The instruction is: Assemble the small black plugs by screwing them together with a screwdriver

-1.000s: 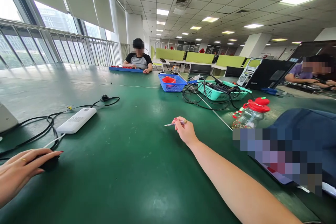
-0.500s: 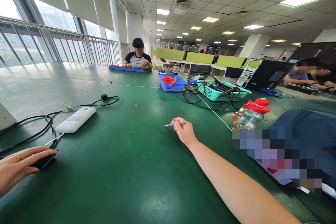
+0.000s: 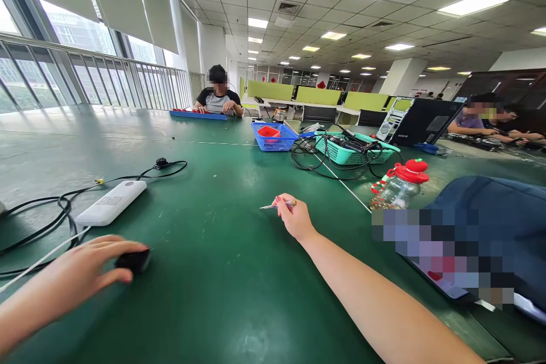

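1. We are grasping a slim pointed tool (image 3: 292, 203) in our right hand (image 3: 297, 220).
2. Our left hand (image 3: 85, 270) is touching a small black object (image 3: 135, 261) near the white power strip (image 3: 111, 203); we cannot tell whether it is gripping.
3. The tool is already in hand, but we are keeping it well apart from the black object.

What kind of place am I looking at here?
Probably an open-plan office or a shared workroom: green desk partitions line the far side, black chairs stand near them, and a basket of cables and what looks like an open computer case sit on the large green table.
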### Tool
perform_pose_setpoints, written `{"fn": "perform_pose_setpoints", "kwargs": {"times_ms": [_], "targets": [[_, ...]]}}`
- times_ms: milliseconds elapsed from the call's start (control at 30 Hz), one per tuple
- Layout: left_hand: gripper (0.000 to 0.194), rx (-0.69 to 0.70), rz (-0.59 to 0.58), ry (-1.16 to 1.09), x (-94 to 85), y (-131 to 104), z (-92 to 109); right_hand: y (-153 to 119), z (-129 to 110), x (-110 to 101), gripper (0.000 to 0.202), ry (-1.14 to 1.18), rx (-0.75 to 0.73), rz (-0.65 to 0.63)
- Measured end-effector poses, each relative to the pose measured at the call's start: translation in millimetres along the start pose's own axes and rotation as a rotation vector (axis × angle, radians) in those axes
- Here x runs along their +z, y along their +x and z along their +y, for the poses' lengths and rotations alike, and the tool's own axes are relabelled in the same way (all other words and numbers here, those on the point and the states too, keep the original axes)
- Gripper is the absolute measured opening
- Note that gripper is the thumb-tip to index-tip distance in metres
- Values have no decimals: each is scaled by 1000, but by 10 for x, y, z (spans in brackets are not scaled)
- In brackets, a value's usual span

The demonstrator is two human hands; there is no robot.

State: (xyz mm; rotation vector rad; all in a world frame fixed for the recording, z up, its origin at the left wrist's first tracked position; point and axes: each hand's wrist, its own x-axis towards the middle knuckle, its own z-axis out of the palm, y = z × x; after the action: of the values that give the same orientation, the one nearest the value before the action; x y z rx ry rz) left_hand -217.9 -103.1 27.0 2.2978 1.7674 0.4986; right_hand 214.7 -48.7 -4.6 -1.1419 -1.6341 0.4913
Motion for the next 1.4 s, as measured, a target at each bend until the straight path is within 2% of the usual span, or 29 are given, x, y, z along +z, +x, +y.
{"fn": "perform_pose_setpoints", "kwargs": {"times_ms": [33, 133, 200, 267, 367, 500, 567, 667, 733, 867, 1167, 1400], "targets": [[38, 43, -61, 24, 54, 116, 288, -3, -13, -3, 42, -3, -8, 2], [37, 200, -127, 62, 242, 530, 1112, -10, -52, -30, 39, -14, -42, 13], [35, 243, -133, 90, 398, 824, 1536, -9, -74, -62, 37, -25, -75, 25], [34, 231, -98, 98, 571, 1089, 1826, -1, -90, -96, 37, -38, -110, 43], [30, 228, -64, 81, 816, 1369, 2042, 16, -117, -126, 39, -52, -155, 95], [28, 286, -26, 57, 1036, 1527, 2056, 1, -173, -103, 37, -47, -210, 168], [35, 315, -30, -14, 1100, 1560, 1998, -19, -196, -71, 32, -62, -254, 143], [49, 232, -69, -168, 1153, 1603, 1896, -32, -203, -14, 22, -104, -325, 53], [52, 191, -97, -238, 1170, 1630, 1844, -23, -190, 19, 20, -131, -372, -6], [50, 212, -118, -255, 1188, 1679, 1788, 9, -164, 53, 21, -196, -415, -69], [39, 243, -108, -296, 1223, 1716, 1715, -2, -182, 57, 19, -252, -462, -43], [38, 242, -96, -314, 1215, 1716, 1732, -18, -216, 59, 20, -389, -515, -110]]}}
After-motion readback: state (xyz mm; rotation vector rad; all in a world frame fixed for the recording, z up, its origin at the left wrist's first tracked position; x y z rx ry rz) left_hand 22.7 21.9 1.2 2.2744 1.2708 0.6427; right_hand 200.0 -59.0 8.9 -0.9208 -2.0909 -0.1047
